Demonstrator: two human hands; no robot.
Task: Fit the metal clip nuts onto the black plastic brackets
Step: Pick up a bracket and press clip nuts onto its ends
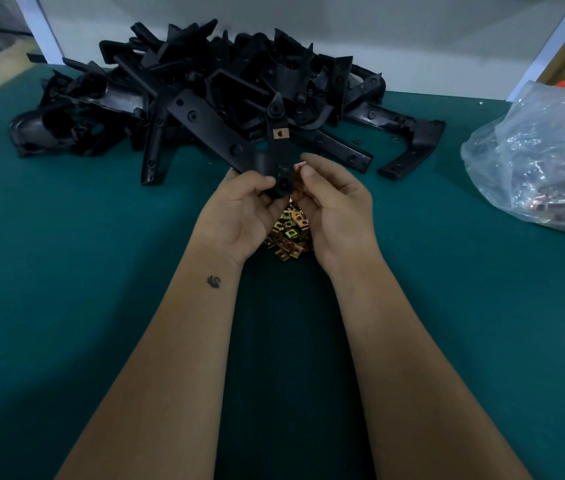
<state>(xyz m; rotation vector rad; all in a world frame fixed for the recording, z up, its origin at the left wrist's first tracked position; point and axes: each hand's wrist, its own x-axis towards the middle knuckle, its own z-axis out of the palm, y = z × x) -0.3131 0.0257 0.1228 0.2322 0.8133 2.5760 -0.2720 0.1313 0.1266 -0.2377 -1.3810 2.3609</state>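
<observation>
Forearms reach in over bare green surface [66,237], with open room on both sides. Between the wrists lies a heap of loose clip nuts [288,233]. Left hand [239,206] closes its grip on the near end of a bracket [279,150] held upright, one nut already seated higher up. Right hand [333,202] pinches a clip nut [299,165] just beside the bracket's edge; next it likely must slide on squarely. Beyond, the bracket pile [205,91] crowds the far side, a plastic bag [544,161] at far right.

The left hand [239,206] grips a black bracket [279,150] upright, one clip nut [279,134] already fitted; the right hand [336,209] pinches another nut [299,165] beside it; loose nuts [288,233] heap below on the green table [66,237].
</observation>
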